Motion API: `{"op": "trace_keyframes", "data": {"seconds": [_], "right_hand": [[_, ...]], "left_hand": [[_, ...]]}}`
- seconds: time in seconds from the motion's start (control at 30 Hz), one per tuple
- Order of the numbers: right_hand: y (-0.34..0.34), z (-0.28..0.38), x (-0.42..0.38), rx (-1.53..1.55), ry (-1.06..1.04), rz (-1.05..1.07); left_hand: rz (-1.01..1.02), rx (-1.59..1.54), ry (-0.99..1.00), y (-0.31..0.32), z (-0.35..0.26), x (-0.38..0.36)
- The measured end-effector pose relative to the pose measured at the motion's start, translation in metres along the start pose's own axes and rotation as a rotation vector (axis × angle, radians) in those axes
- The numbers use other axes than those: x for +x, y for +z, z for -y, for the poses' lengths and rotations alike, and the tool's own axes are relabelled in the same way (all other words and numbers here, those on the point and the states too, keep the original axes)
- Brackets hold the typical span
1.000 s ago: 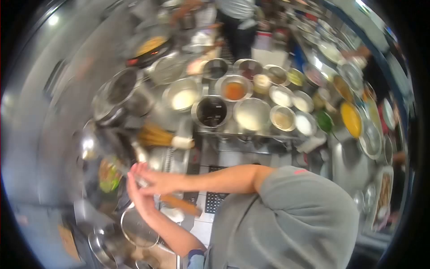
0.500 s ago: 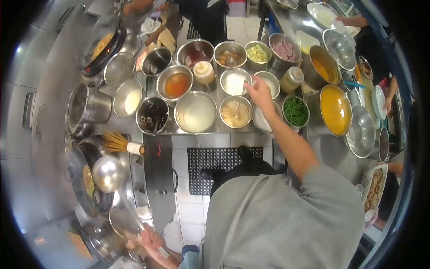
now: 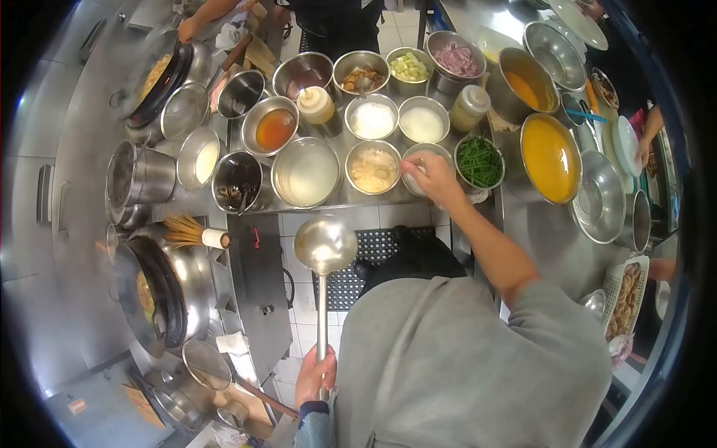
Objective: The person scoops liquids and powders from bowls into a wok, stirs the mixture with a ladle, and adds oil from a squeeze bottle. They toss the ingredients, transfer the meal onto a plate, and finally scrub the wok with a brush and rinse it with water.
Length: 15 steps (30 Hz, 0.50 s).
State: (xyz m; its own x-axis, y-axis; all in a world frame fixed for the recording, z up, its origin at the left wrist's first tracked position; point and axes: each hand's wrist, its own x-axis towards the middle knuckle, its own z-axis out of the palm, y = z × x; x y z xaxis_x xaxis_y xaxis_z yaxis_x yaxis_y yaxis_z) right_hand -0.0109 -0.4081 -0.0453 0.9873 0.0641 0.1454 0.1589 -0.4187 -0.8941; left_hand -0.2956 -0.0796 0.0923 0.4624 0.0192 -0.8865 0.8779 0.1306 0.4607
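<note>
My left hand is wrapped around the handle of a large metal ladle, whose round bowl hangs over the floor in front of the counter. My right hand reaches across to the front row of metal bowls. Its fingers are pinched together over a small metal bowl, and I cannot make out what is between them. Left of that bowl sits a bowl of pale minced food; to its right is a bowl of chopped greens. Behind it stand two bowls of white seasoning.
Left, a wok with food sits on the stove beside a bamboo brush. Squeeze bottles stand among the bowls. A pot of yellow liquid is at right. Co-workers' hands show at upper left and right.
The ladle has swung from beside the wok to the middle, in my left hand. My right hand has come nearer, from the white seasoning bowls to the front row, its fingers closing.
</note>
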Motion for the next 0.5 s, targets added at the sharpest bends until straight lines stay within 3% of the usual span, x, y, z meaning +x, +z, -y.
{"op": "trace_keyframes", "data": {"seconds": [0.23,0.5], "right_hand": [[0.016,-0.016,-0.004,0.199,0.179,-0.08],[0.011,-0.021,-0.001,0.31,0.187,-0.09]], "left_hand": [[0.127,0.034,0.026,-0.001,-0.015,0.007],[0.189,-0.016,0.053,-0.008,-0.016,0.009]]}}
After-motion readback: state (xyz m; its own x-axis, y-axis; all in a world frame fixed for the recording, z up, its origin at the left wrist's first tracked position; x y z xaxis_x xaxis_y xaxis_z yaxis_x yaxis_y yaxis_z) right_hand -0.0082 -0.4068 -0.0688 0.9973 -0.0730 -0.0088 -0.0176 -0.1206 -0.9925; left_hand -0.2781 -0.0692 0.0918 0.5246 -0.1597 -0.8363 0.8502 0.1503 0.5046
